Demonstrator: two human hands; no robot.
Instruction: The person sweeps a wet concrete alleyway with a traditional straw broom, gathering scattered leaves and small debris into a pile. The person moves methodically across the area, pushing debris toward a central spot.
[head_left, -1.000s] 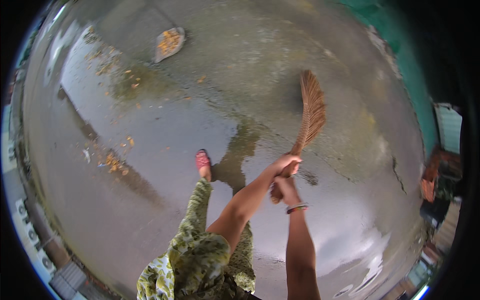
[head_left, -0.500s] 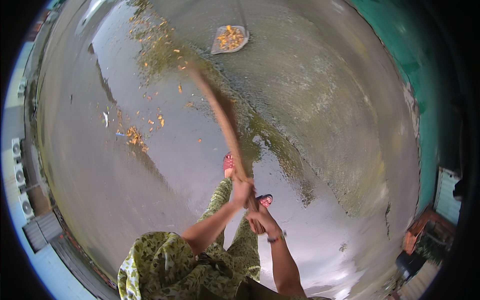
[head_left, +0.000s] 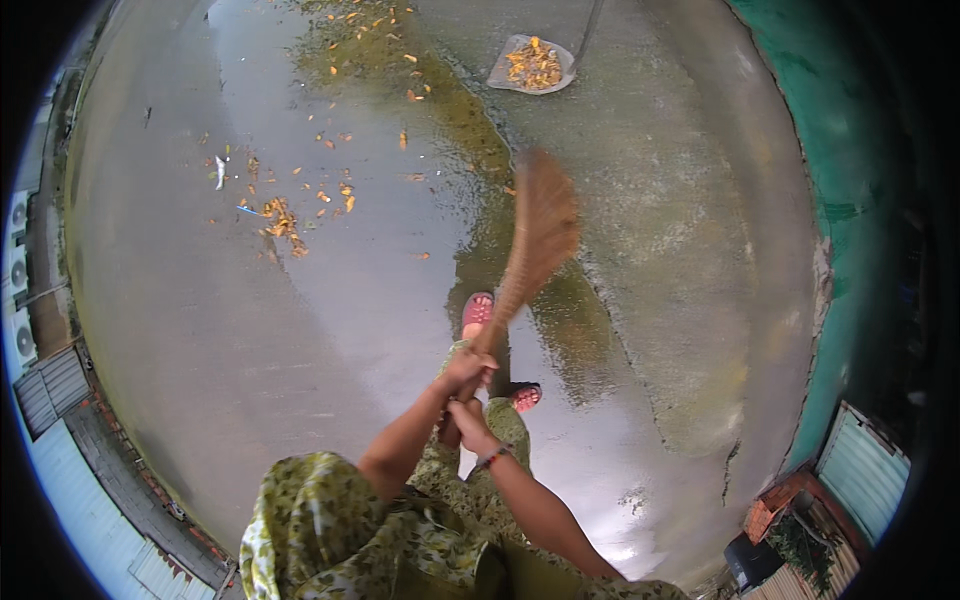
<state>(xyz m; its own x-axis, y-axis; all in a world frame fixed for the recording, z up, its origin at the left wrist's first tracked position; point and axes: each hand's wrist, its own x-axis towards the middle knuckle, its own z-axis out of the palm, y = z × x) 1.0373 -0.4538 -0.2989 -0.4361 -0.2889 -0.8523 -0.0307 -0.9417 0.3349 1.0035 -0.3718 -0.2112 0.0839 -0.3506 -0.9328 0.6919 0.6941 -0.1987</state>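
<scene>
With fingers wrapped round its handle, my left hand [head_left: 467, 371] grips a brown straw broom [head_left: 545, 215]. Just below it, nearer my body, my right hand [head_left: 472, 424] is closed round the same handle, a beaded bracelet on its wrist. The broom's fanned, slightly blurred head points ahead and to the right, over a dark wet band of pavement. Ahead of the broom lies a pale dustpan [head_left: 502, 73], its long handle rising out of the picture. Yellow and brown leaves [head_left: 534, 62] are heaped in the pan.
A small leaf pile [head_left: 284, 226] lies left on the wet concrete, beside a white scrap [head_left: 220, 172]. More leaves are scattered at the far left. My feet wear red sandals [head_left: 477, 309]. A green wall [head_left: 820, 170] bounds the right; a brick structure [head_left: 777, 503] stands at the lower right.
The broom head has swung from the far left to the right. My hands have shifted a little left with the handle. In the picture, the dustpan and leaves sit farther up.
</scene>
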